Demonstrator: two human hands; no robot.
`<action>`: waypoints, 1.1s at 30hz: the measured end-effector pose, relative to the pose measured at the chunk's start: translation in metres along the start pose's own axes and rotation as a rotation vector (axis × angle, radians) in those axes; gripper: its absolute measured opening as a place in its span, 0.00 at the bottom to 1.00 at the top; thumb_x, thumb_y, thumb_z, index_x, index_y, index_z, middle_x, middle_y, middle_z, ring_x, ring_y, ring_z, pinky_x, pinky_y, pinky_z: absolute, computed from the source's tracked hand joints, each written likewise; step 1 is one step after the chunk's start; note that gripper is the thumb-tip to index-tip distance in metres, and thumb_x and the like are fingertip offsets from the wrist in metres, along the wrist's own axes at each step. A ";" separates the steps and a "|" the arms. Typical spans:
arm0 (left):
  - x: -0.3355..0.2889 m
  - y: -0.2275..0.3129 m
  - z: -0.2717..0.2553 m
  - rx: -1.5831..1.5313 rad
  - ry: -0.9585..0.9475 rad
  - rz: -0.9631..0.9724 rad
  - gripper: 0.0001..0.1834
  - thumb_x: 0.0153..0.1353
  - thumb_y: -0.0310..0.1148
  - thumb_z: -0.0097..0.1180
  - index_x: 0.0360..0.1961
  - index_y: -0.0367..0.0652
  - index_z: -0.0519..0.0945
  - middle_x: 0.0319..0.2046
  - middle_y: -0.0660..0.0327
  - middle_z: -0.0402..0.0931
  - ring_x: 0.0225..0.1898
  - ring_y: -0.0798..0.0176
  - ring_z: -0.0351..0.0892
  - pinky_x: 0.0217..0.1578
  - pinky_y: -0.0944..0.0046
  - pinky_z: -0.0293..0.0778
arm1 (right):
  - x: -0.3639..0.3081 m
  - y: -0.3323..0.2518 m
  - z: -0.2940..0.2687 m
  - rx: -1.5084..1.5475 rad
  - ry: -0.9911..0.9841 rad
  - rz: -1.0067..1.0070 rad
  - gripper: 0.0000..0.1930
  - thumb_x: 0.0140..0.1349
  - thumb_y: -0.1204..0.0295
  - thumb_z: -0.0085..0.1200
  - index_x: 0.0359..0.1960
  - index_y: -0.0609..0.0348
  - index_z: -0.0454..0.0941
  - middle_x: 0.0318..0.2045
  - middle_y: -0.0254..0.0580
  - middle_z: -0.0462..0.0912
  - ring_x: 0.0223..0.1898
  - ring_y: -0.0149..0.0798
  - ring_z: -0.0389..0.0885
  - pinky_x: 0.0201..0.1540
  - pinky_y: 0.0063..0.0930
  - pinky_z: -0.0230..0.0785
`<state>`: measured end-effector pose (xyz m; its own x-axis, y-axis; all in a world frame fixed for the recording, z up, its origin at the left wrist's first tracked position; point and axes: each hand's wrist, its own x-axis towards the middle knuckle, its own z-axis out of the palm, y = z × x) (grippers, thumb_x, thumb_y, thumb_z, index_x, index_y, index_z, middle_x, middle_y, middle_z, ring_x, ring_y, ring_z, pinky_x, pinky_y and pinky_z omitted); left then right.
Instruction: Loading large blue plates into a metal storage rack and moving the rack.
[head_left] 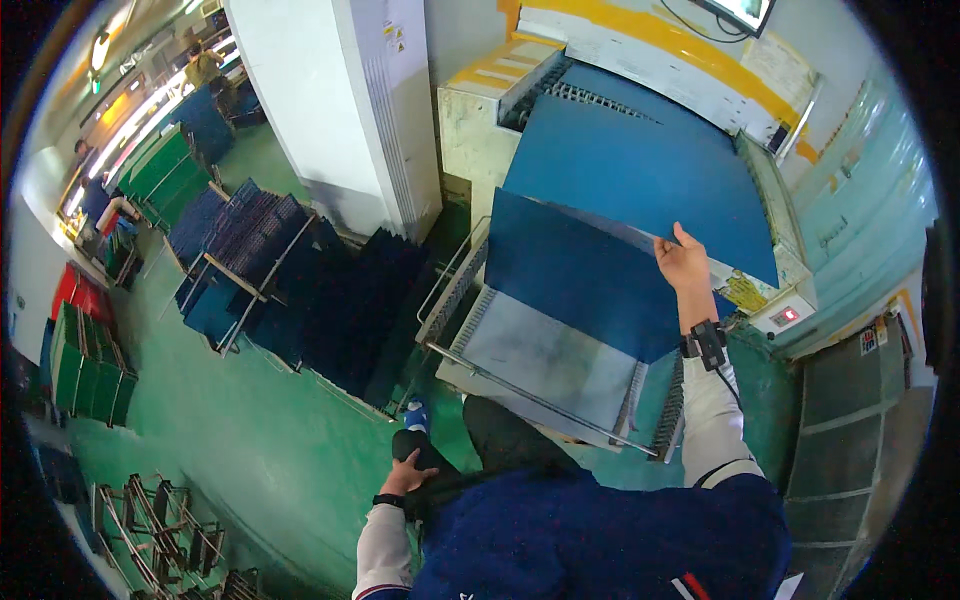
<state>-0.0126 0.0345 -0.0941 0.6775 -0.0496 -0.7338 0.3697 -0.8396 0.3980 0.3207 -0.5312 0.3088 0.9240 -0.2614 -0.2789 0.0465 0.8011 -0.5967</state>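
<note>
My right hand (685, 263) reaches forward over the rack, its fingers apart and no grip visible. It is nearest to a large flat blue panel (630, 165) that lies across the machine's roller outlet and extends over its front edge. Just below the hand, a second dark blue panel (570, 265) leans upright in the slotted metal rack (545, 345); whether the fingertips touch either panel I cannot tell. My left hand (407, 475) lies on my left leg near the knee, fingers spread and holding nothing.
Left of the rack, many dark panels (345, 310) stand in rows beside a white pillar (330, 110). Metal frames (160, 530) lie at lower left. Green crates (95, 370) stand farther left. A grey cabinet (840, 450) is at right. Other people (205, 70) are far back left.
</note>
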 end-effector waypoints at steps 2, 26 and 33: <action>-0.002 -0.012 0.001 0.036 -0.021 -0.028 0.55 0.41 0.66 0.63 0.69 0.64 0.53 0.65 0.31 0.41 0.66 0.34 0.50 0.63 0.48 0.57 | 0.003 0.015 0.013 -0.021 -0.004 -0.010 0.13 0.60 0.72 0.57 0.41 0.60 0.67 0.38 0.47 0.73 0.38 0.44 0.73 0.48 0.36 0.72; -0.043 0.057 -0.043 -0.113 -0.039 -0.148 0.57 0.37 0.67 0.64 0.69 0.60 0.55 0.65 0.33 0.40 0.64 0.35 0.55 0.63 0.50 0.57 | 0.048 0.006 0.009 -0.328 -0.016 0.217 0.25 0.60 0.50 0.54 0.38 0.65 0.75 0.28 0.38 0.77 0.30 0.33 0.76 0.31 0.25 0.72; -0.046 0.070 -0.047 -0.154 -0.037 -0.160 0.55 0.38 0.66 0.66 0.68 0.65 0.56 0.65 0.33 0.43 0.63 0.35 0.56 0.62 0.49 0.59 | 0.054 0.003 0.005 -0.301 0.001 0.173 0.22 0.61 0.53 0.55 0.38 0.64 0.75 0.29 0.38 0.77 0.31 0.34 0.76 0.33 0.27 0.71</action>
<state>0.0124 0.0039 -0.0067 0.5797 0.0548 -0.8130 0.5650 -0.7460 0.3526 0.3722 -0.5402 0.2953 0.9079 -0.1360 -0.3964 -0.2252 0.6393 -0.7352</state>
